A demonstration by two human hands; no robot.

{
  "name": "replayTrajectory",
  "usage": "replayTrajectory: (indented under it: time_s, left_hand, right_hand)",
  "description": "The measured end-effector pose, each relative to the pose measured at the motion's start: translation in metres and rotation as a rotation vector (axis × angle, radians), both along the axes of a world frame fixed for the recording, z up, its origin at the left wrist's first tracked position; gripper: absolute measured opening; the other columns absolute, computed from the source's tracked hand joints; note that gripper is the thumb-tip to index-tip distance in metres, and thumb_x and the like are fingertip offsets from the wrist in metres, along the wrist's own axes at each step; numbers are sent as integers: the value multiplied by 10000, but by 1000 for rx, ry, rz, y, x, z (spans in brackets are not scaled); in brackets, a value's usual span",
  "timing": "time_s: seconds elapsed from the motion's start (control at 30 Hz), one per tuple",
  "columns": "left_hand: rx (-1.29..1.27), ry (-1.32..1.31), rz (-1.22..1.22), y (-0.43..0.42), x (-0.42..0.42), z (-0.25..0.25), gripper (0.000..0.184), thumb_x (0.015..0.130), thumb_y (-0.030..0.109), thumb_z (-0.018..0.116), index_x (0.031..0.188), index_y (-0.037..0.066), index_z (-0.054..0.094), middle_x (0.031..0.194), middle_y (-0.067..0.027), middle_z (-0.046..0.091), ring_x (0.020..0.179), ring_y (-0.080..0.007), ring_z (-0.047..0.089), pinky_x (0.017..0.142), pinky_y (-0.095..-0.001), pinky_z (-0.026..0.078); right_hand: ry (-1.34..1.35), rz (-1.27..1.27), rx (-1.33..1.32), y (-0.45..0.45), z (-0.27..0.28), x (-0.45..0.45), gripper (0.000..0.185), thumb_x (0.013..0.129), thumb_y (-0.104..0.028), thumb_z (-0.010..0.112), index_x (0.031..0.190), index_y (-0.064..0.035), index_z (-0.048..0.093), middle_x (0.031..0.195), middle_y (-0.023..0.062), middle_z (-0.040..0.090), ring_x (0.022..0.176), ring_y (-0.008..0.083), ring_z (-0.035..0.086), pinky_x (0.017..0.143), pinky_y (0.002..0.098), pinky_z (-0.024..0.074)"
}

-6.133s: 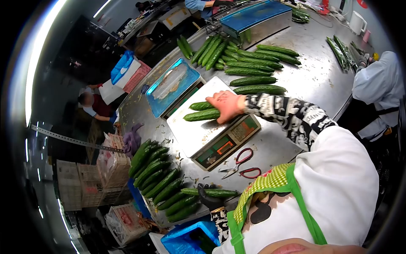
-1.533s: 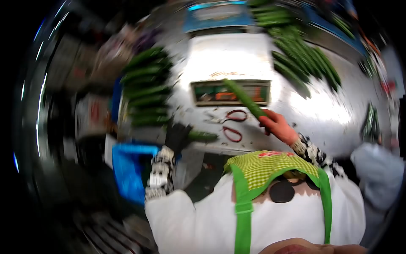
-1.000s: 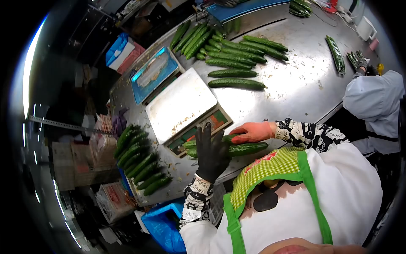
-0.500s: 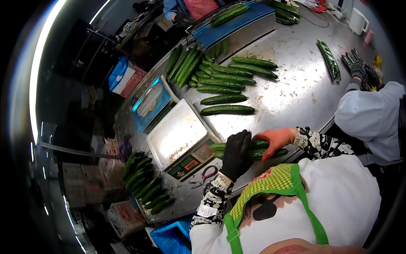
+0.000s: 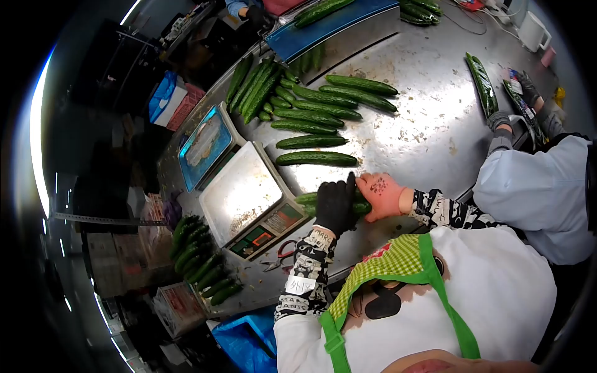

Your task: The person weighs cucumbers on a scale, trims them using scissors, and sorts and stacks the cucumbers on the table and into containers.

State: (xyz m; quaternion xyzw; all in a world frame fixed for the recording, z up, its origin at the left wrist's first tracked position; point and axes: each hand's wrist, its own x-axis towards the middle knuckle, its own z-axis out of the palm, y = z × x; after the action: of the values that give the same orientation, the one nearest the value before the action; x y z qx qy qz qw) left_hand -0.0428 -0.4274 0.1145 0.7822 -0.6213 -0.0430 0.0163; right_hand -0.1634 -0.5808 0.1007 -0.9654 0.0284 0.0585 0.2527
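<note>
My left hand, in a black glove, is wrapped over cucumbers close to the table's near edge. Against their right end presses my right hand, in a salmon-pink glove, its fingers curled around that end. Both hands cover much of the cucumbers, so their number cannot be told. Just left of them stands a scale with a bare white top. Beyond my hands a single cucumber lies crosswise, with several loose cucumbers behind it.
Red-handled cutters lie below the scale. A cucumber pile sits at the left edge. A second scale has a blue top. At right a co-worker's gloved hands handle wrapped cucumbers. Another person's gloved hand is at the top.
My right hand has slid from on top of the cucumbers to their right end, covering it. The co-worker's one hand has reached to the wrapped cucumber on the table. The view has shifted slightly.
</note>
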Motion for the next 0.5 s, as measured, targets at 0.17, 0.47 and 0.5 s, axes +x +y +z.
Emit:
replayTrajectory:
  time_s: [0.17, 0.47, 0.5]
  left_hand:
    - [-178, -65, 8, -14, 17, -2, 895, 622, 389, 843, 1396, 80, 519, 966, -89, 594, 971, -276, 580, 970, -505, 406]
    - [-349, -133, 473, 49, 72, 15, 559, 794, 271, 794, 1277, 40, 630, 886, -124, 678, 852, -325, 641, 797, -431, 500]
    - [-422, -40, 475, 54, 65, 10, 510, 806, 259, 788, 1245, 40, 653, 888, -129, 682, 842, -325, 636, 757, -421, 507]
  right_hand:
    - [-27, -38, 47, -23, 10, 13, 896, 630, -423, 820, 1335, 24, 493, 1140, 191, 638, 1054, 361, 638, 869, 441, 530]
    - [9, -277, 356, -114, 19, 11, 870, 620, -376, 818, 1388, -87, 527, 1209, 195, 669, 1117, 342, 657, 980, 387, 515]
    - [12, -377, 377, -126, 26, 13, 890, 618, -365, 823, 1404, -83, 516, 1227, 197, 668, 1132, 339, 655, 998, 381, 509]
